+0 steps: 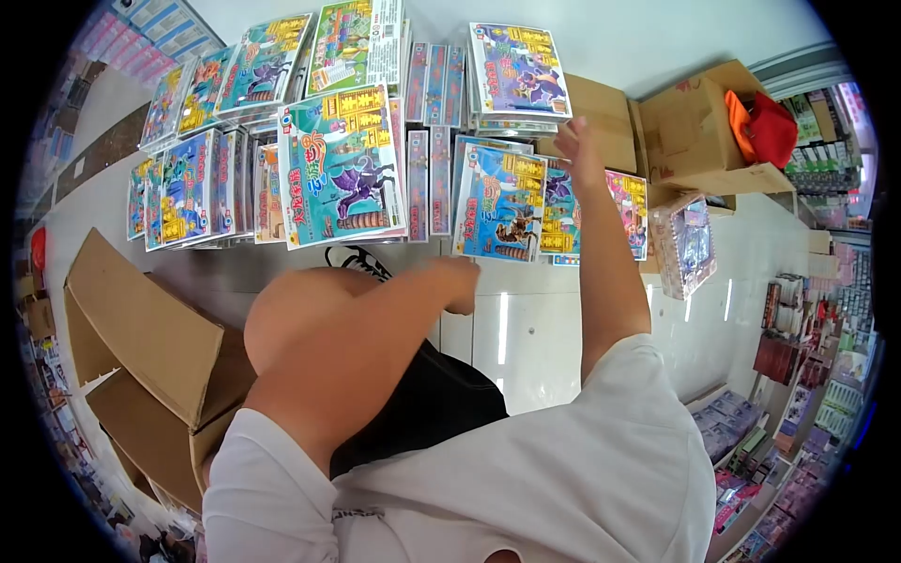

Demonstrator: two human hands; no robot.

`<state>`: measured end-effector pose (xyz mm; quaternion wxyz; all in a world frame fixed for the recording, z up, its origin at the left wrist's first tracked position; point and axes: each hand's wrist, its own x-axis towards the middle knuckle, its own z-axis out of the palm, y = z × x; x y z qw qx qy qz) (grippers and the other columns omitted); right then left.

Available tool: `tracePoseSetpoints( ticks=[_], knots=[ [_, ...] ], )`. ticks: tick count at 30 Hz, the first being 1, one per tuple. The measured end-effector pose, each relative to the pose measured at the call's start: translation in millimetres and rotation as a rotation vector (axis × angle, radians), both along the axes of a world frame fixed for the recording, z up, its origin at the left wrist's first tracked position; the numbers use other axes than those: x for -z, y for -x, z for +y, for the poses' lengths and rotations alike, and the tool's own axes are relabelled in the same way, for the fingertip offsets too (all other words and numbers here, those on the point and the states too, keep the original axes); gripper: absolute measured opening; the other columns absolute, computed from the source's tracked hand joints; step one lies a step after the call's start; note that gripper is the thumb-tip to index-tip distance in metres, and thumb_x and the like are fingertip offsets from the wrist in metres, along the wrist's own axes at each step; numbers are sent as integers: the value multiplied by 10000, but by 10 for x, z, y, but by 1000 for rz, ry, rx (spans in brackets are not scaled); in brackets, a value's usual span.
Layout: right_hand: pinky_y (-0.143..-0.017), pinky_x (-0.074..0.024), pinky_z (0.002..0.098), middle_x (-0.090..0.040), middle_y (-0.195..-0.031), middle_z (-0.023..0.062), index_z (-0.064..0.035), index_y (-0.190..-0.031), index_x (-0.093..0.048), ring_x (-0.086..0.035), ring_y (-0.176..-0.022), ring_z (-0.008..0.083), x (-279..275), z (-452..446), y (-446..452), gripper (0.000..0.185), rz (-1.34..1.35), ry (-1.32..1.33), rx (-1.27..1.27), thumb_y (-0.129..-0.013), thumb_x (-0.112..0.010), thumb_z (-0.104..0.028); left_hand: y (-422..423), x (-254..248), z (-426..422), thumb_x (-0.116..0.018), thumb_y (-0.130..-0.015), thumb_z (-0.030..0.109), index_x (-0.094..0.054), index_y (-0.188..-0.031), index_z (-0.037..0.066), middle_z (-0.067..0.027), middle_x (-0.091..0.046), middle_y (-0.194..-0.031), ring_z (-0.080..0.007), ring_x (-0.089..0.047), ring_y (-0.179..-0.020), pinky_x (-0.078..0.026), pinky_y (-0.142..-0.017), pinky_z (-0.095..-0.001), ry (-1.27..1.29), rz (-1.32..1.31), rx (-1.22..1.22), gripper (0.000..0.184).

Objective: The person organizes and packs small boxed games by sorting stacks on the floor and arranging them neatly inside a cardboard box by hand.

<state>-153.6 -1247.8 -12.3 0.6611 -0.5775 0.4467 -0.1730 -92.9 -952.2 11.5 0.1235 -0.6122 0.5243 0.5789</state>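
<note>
My right hand is raised beside the upper right stack of boxed toys, its fingers apart near the stack's lower right corner. Below the stacks, my left hand hangs in front of my body, blurred, its fingers hidden or smeared. A teal box with a purple dragon lies on top of the middle stack, up and left of my left hand. The blue box with a brown figure lies between the two hands, and a pink and yellow box is right of my right forearm.
An open, empty cardboard box stands at the left. Another carton at the upper right holds red and orange items. A clear package sits on the floor below it. Shelves of goods line the right side.
</note>
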Motion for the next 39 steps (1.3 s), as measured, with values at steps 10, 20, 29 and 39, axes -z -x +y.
tracePoseSetpoints(
  ticks=[10, 20, 29, 39],
  knots=[
    [-1217, -315, 439, -468, -1589, 220, 17, -1601, -355, -440, -1477, 326, -119, 435, 48, 882, 109, 282, -100, -1011, -544, -610, -98, -81, 131, -751, -887, 402, -286, -1607, -20, -246, -387, -1627, -383, -406, -1492, -354, -1225, -456, 222, 46, -383, 955],
    [-928, -568, 417, -710, -1165, 232, 39, -1515, -457, -710, -1087, 308, 120, 1326, 725, 681, 254, 554, -186, -945, -719, -225, -201, -235, 209, -779, -857, 350, -492, -1454, -31, -288, -592, -1417, -419, -587, -1315, -471, -1108, -470, 358, 36, -361, 764],
    [-732, -666, 434, -706, -1110, 200, -36, -1593, -285, -748, -958, 324, 743, 1082, 652, 667, -57, 110, -111, -1020, -611, -137, -17, -1308, 798, -735, -867, 245, -648, -1227, 18, -235, -696, -1201, -408, -661, -1160, -520, -977, -525, 801, -23, -416, 434],
    [-1058, -446, 355, -643, -1219, 122, 24, -1328, -611, -599, -1106, 216, -1423, 2822, -30, 322, -495, 759, -226, -1025, -595, -85, -27, -1984, 5347, -701, -982, 128, -689, -1216, 48, -53, -726, -1119, -155, -669, -1047, -543, -939, -354, 1153, -588, -1767, 248]
  ],
)
